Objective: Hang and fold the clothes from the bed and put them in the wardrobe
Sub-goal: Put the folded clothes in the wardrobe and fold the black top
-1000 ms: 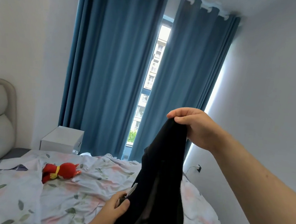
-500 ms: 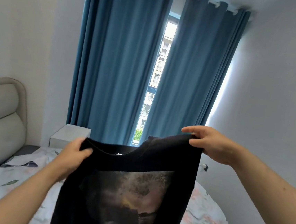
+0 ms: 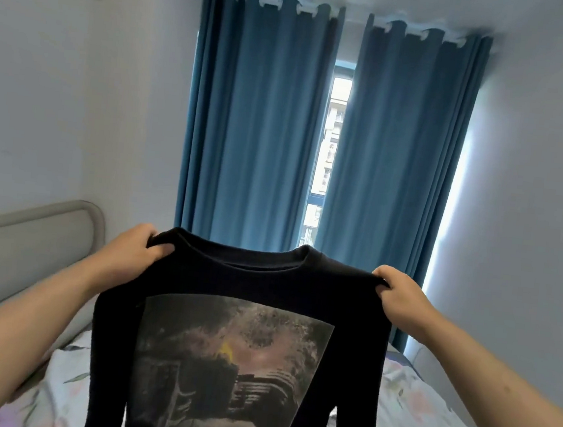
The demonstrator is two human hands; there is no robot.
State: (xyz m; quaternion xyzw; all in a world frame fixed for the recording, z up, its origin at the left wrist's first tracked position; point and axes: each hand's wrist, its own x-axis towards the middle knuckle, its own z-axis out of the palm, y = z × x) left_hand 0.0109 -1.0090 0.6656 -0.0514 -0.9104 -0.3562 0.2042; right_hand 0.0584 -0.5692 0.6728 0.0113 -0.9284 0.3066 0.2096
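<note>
Hands grip the black printed shirt (image 3: 235,357) by its shoulders, left hand (image 3: 131,254) and right hand (image 3: 399,297) well apart, spreading it upright above the bed (image 3: 426,409); it looks ready for folding or a hanger, neither hanger nor wardrobe in view.

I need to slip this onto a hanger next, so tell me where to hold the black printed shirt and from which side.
Hold the black shirt at its two shoulder seams, coming in from the outer sides, as the left hand and right hand do now. Held up this way it hangs flat with the print facing you and the neckline open at the top middle, probably leaving room for a hanger.
</note>
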